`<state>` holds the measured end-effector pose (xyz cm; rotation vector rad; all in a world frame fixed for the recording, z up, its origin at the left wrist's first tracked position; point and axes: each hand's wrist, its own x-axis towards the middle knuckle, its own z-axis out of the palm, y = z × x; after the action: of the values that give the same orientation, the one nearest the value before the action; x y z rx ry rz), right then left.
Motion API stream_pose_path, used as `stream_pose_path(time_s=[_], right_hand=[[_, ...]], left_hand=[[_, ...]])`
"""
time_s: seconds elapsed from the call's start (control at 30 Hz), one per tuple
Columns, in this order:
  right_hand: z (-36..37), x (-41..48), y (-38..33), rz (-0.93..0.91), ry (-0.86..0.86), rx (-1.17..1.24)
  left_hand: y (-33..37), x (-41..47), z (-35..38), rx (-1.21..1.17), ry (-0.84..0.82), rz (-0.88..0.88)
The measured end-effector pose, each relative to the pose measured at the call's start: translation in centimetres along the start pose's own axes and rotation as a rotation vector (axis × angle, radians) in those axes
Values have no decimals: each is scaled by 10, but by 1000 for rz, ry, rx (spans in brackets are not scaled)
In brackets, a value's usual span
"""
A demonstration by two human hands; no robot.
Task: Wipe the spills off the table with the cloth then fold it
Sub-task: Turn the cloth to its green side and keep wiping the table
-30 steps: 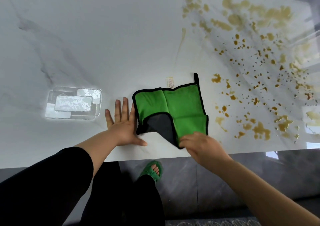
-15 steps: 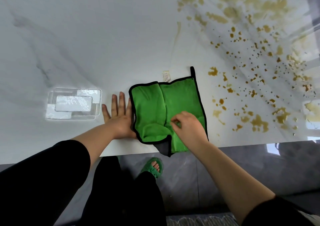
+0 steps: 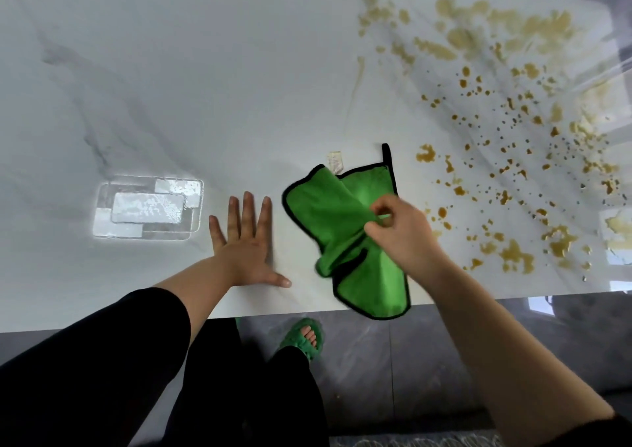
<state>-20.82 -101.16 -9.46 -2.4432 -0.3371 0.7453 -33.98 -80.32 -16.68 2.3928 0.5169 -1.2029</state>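
A green cloth (image 3: 328, 214) with black trim and a black hanging loop lies bunched near the front edge of the white marble table (image 3: 205, 70). My right hand (image 3: 400, 231) pinches its middle and lifts it, so one corner hangs over the table's edge. My left hand (image 3: 244, 241) lies flat on the table, fingers spread, a little to the left of the cloth and apart from it. Brown spills (image 3: 513, 138), as splatters and puddles, cover the right part of the table.
A bright rectangular reflection (image 3: 147, 207) shows on the table left of my left hand. A small white label (image 3: 335, 161) sticks out at the cloth's far edge. Below the front edge are a dark tiled floor and my foot in a green sandal (image 3: 302, 339).
My right hand has gathered the cloth's middle and raised it, so the flat cloth is now bunched and shifted right. My left hand has let go of the cloth's left edge and stays flat.
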Motion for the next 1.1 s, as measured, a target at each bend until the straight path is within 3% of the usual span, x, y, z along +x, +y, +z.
stream_pose_path(time_s=[0.13, 0.33, 0.43, 0.5, 0.63, 0.67, 0.8, 0.97, 1.1], right_hand=[[-63, 7, -43, -107, 118, 240], [-112, -1, -72, -318, 268, 369], [-80, -20, -34, -293, 312, 238], [-42, -37, 4, -216, 252, 121], [15, -69, 72, 6, -196, -159], [22, -73, 80, -12, -170, -215], [40, -56, 62, -82, 213, -241], [73, 4, 44, 24, 10, -468], [89, 14, 55, 50, 13, -526]], left_hand=[[1, -1, -1, -13, -11, -18], [2, -3, -2, -21, -2, -16], [2, -4, -2, -14, 3, -19], [3, -2, -1, -8, 7, -16], [3, 2, 1, -10, 13, -35], [2, 3, 2, -5, 16, -28], [1, 7, 5, -15, 33, -37], [0, 8, 8, -28, 65, -36], [-1, 4, 10, -93, 222, -7]])
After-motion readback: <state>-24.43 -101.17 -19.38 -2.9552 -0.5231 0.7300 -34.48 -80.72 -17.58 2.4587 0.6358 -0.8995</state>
